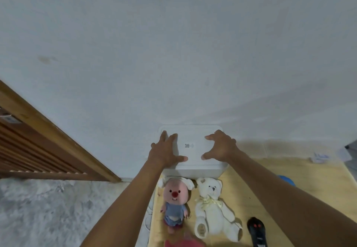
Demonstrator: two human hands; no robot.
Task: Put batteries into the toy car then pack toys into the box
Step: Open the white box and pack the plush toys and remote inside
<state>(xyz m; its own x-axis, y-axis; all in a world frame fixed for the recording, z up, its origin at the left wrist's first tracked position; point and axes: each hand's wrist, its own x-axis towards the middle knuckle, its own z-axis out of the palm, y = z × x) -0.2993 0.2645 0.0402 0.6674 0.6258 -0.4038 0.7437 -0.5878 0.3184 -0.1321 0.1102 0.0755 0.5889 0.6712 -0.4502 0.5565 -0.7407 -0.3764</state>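
I see both bare arms stretched forward from the bottom of the view, converging on a white lidded box [199,150] that stands against the pale wall at the far end of a yellow mat [249,188]. The left hand [166,151] lies palm down on the lid's left part, fingers spread and extended toward the far left corner, thumb pointing inward along the near edge. The right hand [222,146] sits on the right part, fingers arched and splayed, thumb tip pressed near the front edge; neither hand is closed around anything, both simply rest on the lid. The box's long axis runs left to right, its lid on, a small printed code between the two hands. Just in front of the box lie a pink plush doll in blue clothes [174,202] and, beside it to the right, a white teddy bear [210,206], both heads toward the box, lengthwise away from me. A black remote control [257,231] lies near the bear's right.
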